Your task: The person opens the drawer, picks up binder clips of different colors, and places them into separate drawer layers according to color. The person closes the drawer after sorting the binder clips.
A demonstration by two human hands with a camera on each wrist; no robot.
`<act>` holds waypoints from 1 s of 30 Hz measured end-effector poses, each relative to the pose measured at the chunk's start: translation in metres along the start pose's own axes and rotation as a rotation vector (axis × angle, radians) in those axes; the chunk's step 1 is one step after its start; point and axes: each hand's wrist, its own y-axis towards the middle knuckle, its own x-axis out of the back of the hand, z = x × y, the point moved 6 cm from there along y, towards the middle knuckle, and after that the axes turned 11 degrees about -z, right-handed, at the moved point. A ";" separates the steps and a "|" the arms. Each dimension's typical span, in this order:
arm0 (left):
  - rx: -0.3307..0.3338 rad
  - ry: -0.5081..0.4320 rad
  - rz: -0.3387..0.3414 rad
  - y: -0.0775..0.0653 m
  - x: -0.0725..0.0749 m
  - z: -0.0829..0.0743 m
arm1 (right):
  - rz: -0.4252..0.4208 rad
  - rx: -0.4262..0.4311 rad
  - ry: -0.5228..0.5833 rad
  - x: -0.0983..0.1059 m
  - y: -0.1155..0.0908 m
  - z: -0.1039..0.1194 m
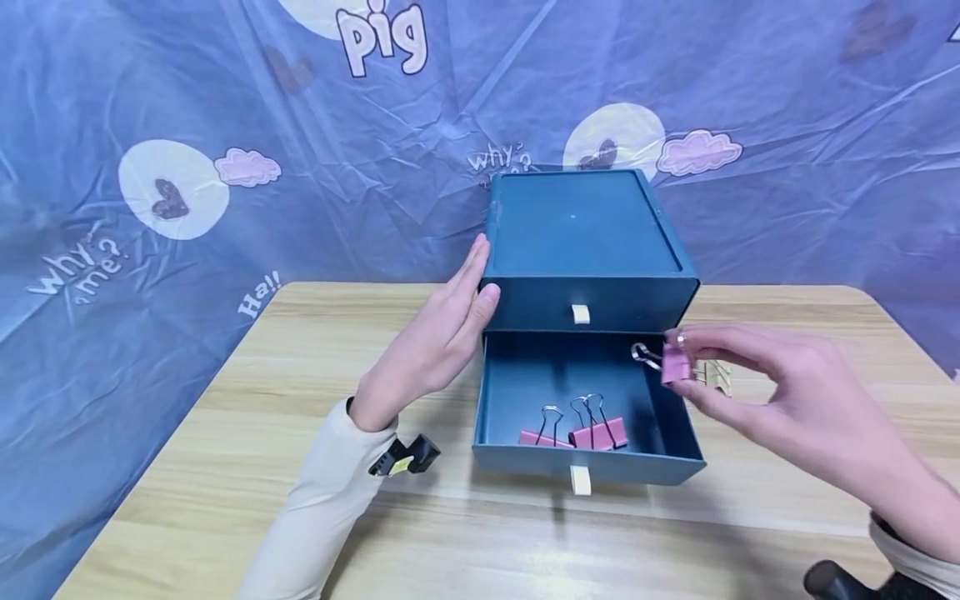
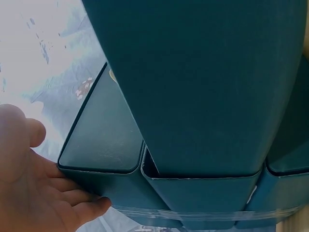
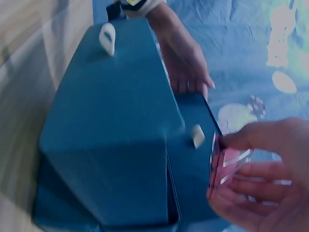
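Note:
My left hand rests with extended fingers against the left side of a dark blue drawer unit. Between thumb and fingers, my right hand pinches a pink binder clip over the right edge of the pulled-out middle drawer. The clip's silver handles stick out; the right wrist view shows its pink body among the fingers. Inside the drawer, near its front wall, lie more pink binder clips with their wire handles upright.
A gold-coloured object sits on the wooden table right of the drawer, partly behind my right hand. White pull tabs mark the drawer fronts. A blue printed cloth hangs behind the table.

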 end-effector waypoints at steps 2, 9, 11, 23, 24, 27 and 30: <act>-0.005 -0.002 -0.004 0.000 0.000 0.001 | 0.031 0.069 0.028 -0.009 0.004 0.010; -0.026 -0.018 -0.025 0.001 0.001 0.003 | 0.173 0.169 0.117 -0.046 0.020 0.029; -0.027 -0.020 -0.027 0.001 0.001 0.004 | 0.216 0.196 0.145 -0.058 0.023 0.031; -0.021 -0.031 -0.027 -0.004 0.000 0.002 | 0.385 0.155 0.202 -0.102 0.024 0.032; -0.023 -0.030 -0.028 -0.003 0.001 0.002 | 0.398 0.154 0.204 -0.106 0.023 0.032; -0.027 -0.028 -0.028 -0.003 0.001 0.002 | 0.425 0.149 0.205 -0.115 0.021 0.031; -0.026 -0.024 -0.026 -0.002 0.002 0.002 | 0.429 0.165 0.199 -0.121 0.019 0.030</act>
